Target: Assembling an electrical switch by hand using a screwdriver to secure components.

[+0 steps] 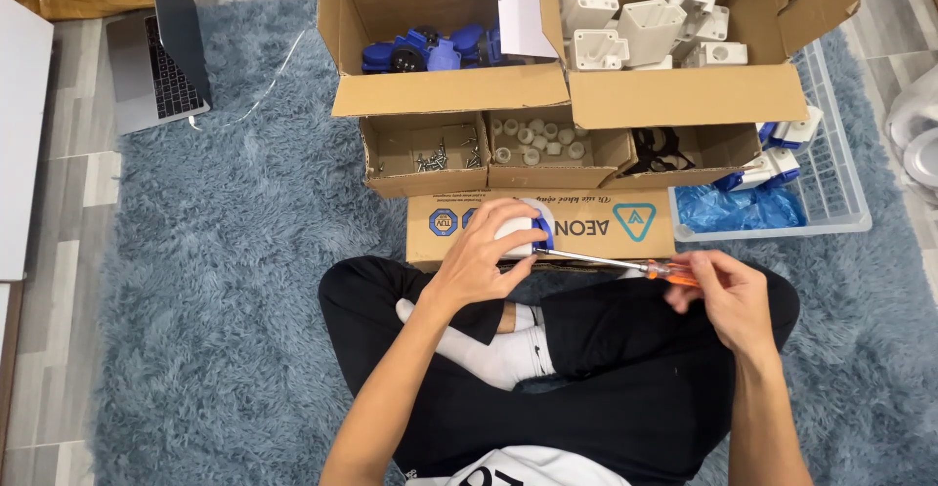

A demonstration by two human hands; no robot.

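My left hand (pixel 486 256) grips a white and blue plastic part (pixel 524 229) against a flat cardboard box (pixel 586 224) in front of my crossed legs. My right hand (pixel 728 295) holds an orange-handled screwdriver (pixel 625 266) by its handle. The metal shaft points left and its tip touches the plastic part at my left fingers. Both hands are above my lap.
Open cardboard boxes hold blue parts (pixel 425 51), white plastic parts (pixel 650 22), screws (pixel 440 154), small white caps (pixel 537 139) and black pieces (pixel 657 149). A clear tray (pixel 840 183) with a blue bag lies on the right. A laptop (pixel 161 61) sits far left on the shaggy blue rug (pixel 225 281).
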